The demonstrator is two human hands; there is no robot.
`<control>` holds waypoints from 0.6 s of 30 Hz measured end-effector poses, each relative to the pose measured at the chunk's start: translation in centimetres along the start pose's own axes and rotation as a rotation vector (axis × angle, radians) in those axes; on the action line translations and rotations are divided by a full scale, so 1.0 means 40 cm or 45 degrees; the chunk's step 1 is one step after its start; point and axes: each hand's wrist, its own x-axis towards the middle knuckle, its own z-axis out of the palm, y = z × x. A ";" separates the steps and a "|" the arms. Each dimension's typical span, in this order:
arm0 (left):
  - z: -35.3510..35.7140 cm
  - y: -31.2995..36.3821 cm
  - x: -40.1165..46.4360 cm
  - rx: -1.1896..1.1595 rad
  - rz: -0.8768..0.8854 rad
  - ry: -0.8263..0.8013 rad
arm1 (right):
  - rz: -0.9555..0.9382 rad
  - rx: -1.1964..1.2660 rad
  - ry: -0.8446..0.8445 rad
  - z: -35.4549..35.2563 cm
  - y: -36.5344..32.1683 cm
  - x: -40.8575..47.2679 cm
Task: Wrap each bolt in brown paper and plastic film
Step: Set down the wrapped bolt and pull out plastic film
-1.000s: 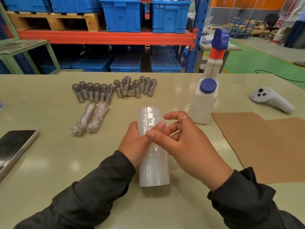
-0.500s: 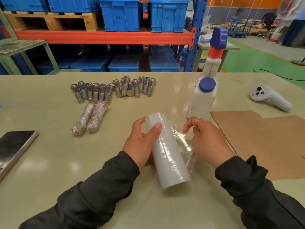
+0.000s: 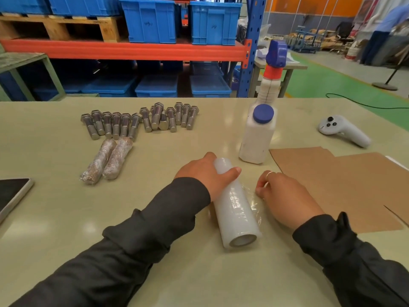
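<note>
A roll of clear plastic film [image 3: 235,209] lies on the table in front of me. My left hand [image 3: 204,175] grips its far end from the left. My right hand [image 3: 282,197] pinches the loose film edge [image 3: 254,201] pulled out to the roll's right. Several bare steel bolts [image 3: 141,119] lie in a row further back. Two wrapped bolts [image 3: 108,159] rest side by side below them. Sheets of brown paper [image 3: 340,185] lie flat at the right.
A white bottle with a blue cap [image 3: 257,136] stands just behind the roll, a spray bottle [image 3: 273,72] behind it. A white controller [image 3: 344,130] lies far right, a phone [image 3: 12,194] at the left edge. Blue crates [image 3: 181,21] fill shelving beyond the table.
The roll went from upright between both hands to lying down on the table. My right hand drew a stretch of film out to the right and lowered toward the tabletop.
</note>
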 end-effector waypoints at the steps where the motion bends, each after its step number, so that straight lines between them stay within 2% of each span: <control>1: -0.001 0.008 0.002 0.056 0.003 0.003 | 0.041 0.063 -0.008 -0.013 0.011 0.003; 2: -0.001 0.013 0.004 0.089 -0.001 0.000 | 0.078 0.123 0.038 -0.029 0.020 0.007; 4: 0.000 0.022 0.005 0.140 -0.012 0.004 | 0.119 0.356 0.261 -0.056 0.025 0.005; 6: -0.001 0.030 0.004 0.204 -0.006 0.022 | 0.101 1.071 0.437 -0.067 -0.009 -0.012; 8: 0.001 0.037 0.004 0.248 -0.003 0.044 | 0.020 1.816 0.361 -0.058 -0.059 -0.029; 9: 0.002 0.040 0.005 0.258 -0.004 0.054 | -0.015 2.020 0.278 -0.047 -0.079 -0.033; 11: 0.005 0.039 0.007 0.262 -0.005 0.067 | -0.036 2.161 0.092 -0.020 -0.104 -0.028; 14: 0.008 0.025 0.006 0.228 -0.005 0.059 | -0.015 2.183 -0.122 0.008 -0.106 -0.012; 16: 0.009 0.015 0.005 0.182 -0.008 0.052 | -0.046 2.042 -0.196 0.025 -0.090 -0.007; 18: 0.008 0.006 0.001 0.144 -0.010 0.046 | -0.087 1.753 -0.206 0.047 -0.074 -0.007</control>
